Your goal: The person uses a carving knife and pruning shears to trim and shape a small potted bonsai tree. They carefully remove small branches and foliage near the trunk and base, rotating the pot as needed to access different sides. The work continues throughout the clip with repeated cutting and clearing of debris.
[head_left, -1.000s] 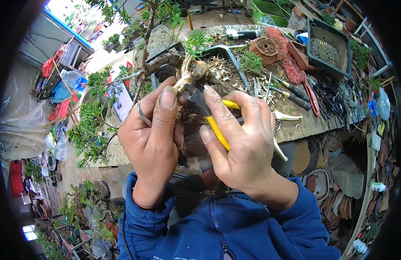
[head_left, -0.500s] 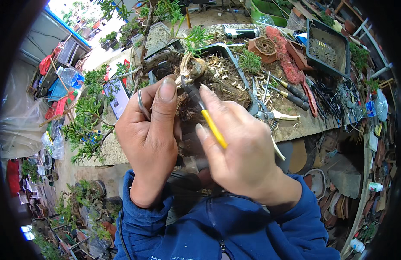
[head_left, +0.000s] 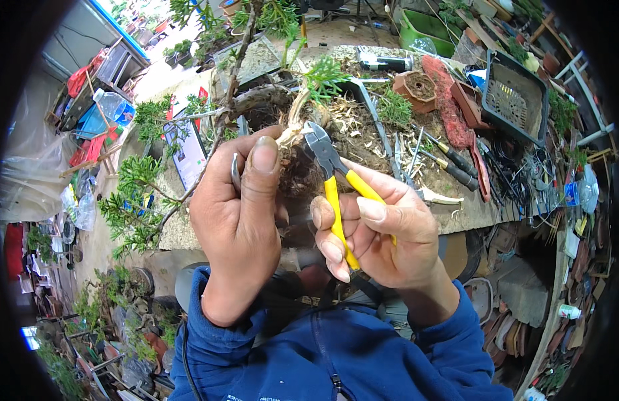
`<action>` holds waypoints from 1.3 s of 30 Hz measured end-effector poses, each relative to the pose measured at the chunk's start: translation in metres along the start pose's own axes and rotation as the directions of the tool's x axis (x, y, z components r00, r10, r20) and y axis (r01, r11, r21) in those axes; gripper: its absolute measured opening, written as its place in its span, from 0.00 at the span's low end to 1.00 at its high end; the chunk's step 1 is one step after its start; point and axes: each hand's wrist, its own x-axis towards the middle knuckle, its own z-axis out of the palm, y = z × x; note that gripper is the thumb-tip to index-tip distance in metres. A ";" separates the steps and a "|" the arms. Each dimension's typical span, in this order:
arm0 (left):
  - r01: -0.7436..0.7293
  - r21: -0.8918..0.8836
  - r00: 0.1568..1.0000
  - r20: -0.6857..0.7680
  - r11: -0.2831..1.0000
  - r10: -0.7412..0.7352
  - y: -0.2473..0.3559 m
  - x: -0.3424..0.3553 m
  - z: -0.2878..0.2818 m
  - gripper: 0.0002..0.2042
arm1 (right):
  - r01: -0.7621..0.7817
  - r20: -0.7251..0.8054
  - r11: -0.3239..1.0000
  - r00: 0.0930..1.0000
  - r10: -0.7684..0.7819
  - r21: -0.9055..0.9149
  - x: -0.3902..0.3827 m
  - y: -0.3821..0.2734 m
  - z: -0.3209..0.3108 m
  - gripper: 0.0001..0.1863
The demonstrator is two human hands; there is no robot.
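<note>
My left hand point(head_left: 236, 220) is closed, its thumb and fingers round the base of a pale stripped juniper branch point(head_left: 296, 113) with a green tuft point(head_left: 323, 80) on top. A metal ring shows on that hand. My right hand point(head_left: 383, 240) is turned palm upward, closed on cutters point(head_left: 333, 185) with yellow handles and a dark metal head. The jaws are at the bare pale wood, just right of my left thumb. Soil and pale wood shavings point(head_left: 346, 120) lie behind, beside white-handled shears point(head_left: 436, 198).
A concrete bench point(head_left: 496, 214) holds a clay pot point(head_left: 416, 90), a perforated dark tray point(head_left: 513, 97), several tools point(head_left: 456, 170), a tangle of wire and a phone point(head_left: 186, 154). Leafy branches point(head_left: 139, 174) reach across on the left. A green tub point(head_left: 423, 30) stands behind.
My right hand has rolled from back upward to palm upward, turning the cutters so both yellow handles show and the head stands more upright at the wood. My left hand has shifted slightly right.
</note>
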 end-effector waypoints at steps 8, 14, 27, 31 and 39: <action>-0.031 0.161 0.999 -0.017 0.987 0.034 0.000 -0.003 -0.003 0.16 | 0.108 -0.025 0.994 0.994 -0.108 -0.023 0.001 0.039 -0.001 0.40; -0.060 0.216 0.998 -0.016 0.975 0.065 -0.003 0.000 -0.004 0.16 | 0.136 -0.093 0.968 0.983 -0.158 -0.210 -0.001 0.042 -0.003 0.41; -0.026 0.140 0.999 -0.028 0.990 0.031 -0.001 -0.001 -0.001 0.21 | 0.321 0.077 0.822 0.913 -0.401 0.471 -0.008 0.042 -0.016 0.35; -0.033 0.111 0.999 -0.004 0.993 0.033 -0.006 0.003 -0.003 0.22 | 0.493 0.032 0.866 0.867 -0.497 0.085 -0.029 0.002 -0.029 0.35; 0.237 -0.152 0.971 0.046 0.960 -0.233 0.009 -0.033 -0.019 0.17 | 0.121 0.057 0.444 0.986 -0.156 -0.888 -0.075 -0.031 0.004 0.35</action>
